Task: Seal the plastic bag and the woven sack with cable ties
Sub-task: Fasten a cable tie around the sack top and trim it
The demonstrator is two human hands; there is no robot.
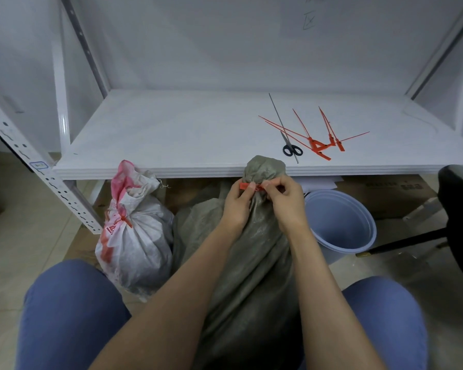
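— Where's the grey sack (251,263)?
— Upright between the knees, before the shelf (171,134). The left hand (237,202) and right hand (286,201) pinch an orange cable tie (247,186) at its gathered neck.

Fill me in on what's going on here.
A seated person has a grey-green woven sack standing between the knees. The left hand and right hand both pinch an orange cable tie at the sack's gathered neck. Beside it on the floor, a white and red bag already has an orange tie at its neck. Spare ties and scissors lie on the white shelf.
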